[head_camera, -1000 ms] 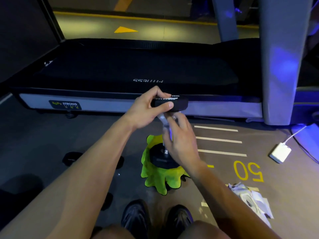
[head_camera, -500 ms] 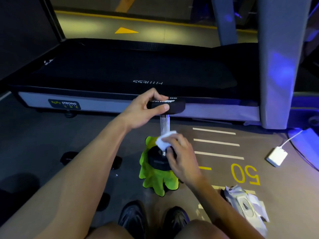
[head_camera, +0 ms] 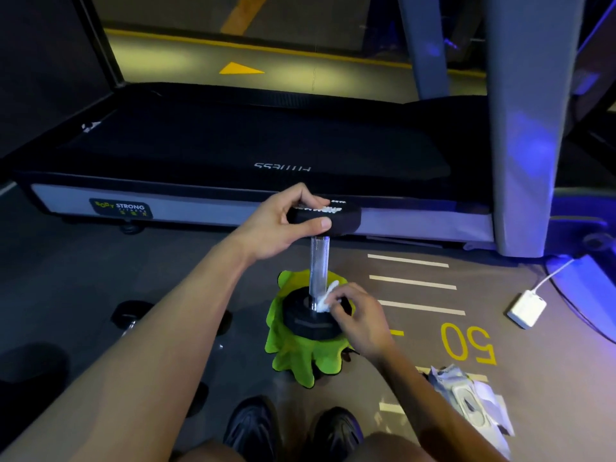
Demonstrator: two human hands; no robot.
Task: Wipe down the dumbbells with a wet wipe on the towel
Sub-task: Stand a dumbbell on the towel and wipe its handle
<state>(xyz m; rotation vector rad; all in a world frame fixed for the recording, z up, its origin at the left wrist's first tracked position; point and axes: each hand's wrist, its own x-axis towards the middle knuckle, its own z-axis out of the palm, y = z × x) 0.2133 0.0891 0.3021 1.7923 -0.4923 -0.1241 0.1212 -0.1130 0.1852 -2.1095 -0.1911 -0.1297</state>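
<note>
Dumbbell (head_camera: 319,261) stands upright, centre frame, bottom head seated on the green towel (head_camera: 293,358) on the floor; top head up at 12 o'clock from the towel. Left hand (head_camera: 283,225) comes in from 7 o'clock, forearm stretched diagonally, wrist roughly level; fingers (head_camera: 308,198) curled over the top head, thumb clamped on its near rim, so it grips the top head. Right hand (head_camera: 358,320) comes in from 5 o'clock, wrist bent down, knuckles up; fingers together, pinching a crumpled white wet wipe (head_camera: 326,300) against the base of the knurled chrome handle where it meets the bottom head. Wipe touches both handle and the head's upper face. Second dumbbell (head_camera: 133,315) lies on the floor at 9 o'clock from the towel, partly hidden behind the left forearm. Wet wipe packet (head_camera: 470,398) at 4 o'clock, white power adapter (head_camera: 526,308) at 3 o'clock. Treadmill (head_camera: 233,145) runs across 12 o'clock. Black shoes (head_camera: 293,428) at 6 o'clock.
</note>
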